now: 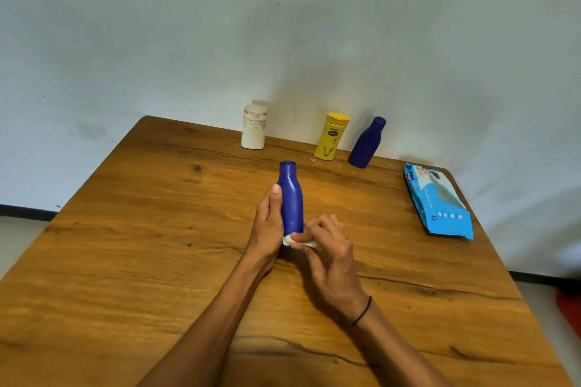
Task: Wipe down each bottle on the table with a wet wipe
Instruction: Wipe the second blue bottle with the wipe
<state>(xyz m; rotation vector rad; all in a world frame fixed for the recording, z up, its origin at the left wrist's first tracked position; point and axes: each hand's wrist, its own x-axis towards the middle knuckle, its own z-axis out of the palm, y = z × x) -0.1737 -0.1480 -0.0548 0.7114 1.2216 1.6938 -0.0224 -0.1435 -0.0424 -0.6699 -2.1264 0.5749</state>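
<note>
item 1, blue bottle (291, 198): upright near the middle of the wooden table (141, 245), cap on, and i see it gripped from the left side. left hand (269, 223): fingers wrapped round the bottle's body, thumb lying up along its side. right hand (330, 248): fingers curled, pinching a bunched white wet wipe (298, 241) and pressing it against the bottle's lower end; a thin black band (363, 311) sits on that wrist.

item 2, second blue bottle (366, 143): standing at the far edge by the wall, leaning in my wide-angle view.

item 3, yellow bottle (331, 136): just to the left of it, flip cap on top, apart from it.

item 4, white bottle (254, 127): further left along the same far edge, well apart from the yellow one.

item 5, pale blue wipes pack (438, 201): lying flat near the table's right edge.
</note>
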